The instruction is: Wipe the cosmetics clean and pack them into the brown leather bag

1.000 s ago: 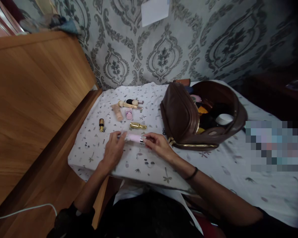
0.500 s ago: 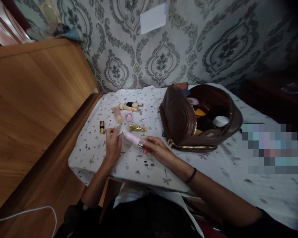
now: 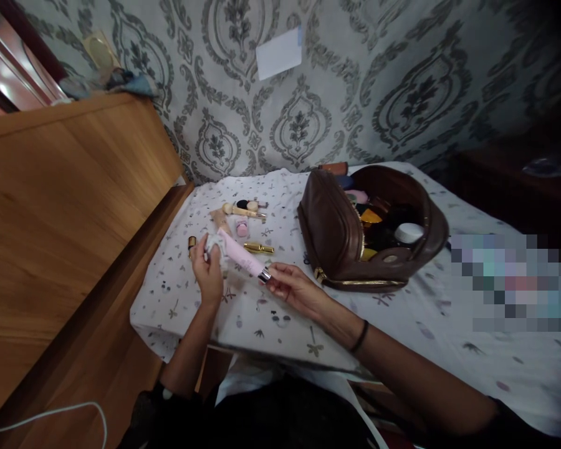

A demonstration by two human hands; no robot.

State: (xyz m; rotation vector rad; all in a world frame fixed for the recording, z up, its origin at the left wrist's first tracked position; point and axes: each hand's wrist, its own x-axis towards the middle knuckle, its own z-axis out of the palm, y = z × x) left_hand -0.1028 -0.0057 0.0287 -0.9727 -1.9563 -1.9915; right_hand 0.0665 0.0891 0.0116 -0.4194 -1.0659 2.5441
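Note:
My right hand (image 3: 295,288) grips a pale pink cosmetic tube (image 3: 242,255) by its silver cap end, holding it slanted above the table. In my left hand (image 3: 209,277) is a crumpled white tissue (image 3: 216,245), pinched by the fingers close to the tube's flat end. Just beyond the tube lies a gold lipstick tube (image 3: 258,248). A black and gold lipstick (image 3: 191,242) is partly hidden by my left hand. Further back are a beige tube (image 3: 219,219), a small pink container (image 3: 242,226) and a makeup brush (image 3: 247,212).
On the right of the patterned white cloth (image 3: 280,340) stands a brown cosmetic bag (image 3: 330,218), unzipped and full of items. An orange-brown item (image 3: 334,168) lies behind it. A wooden cabinet (image 3: 84,168) borders the left side, and a patterned wall (image 3: 299,125) the back.
The pink tube has been raised slightly and its flat end now points further up and left. My left hand has shifted slightly left, and the tissue in it shows more fully.

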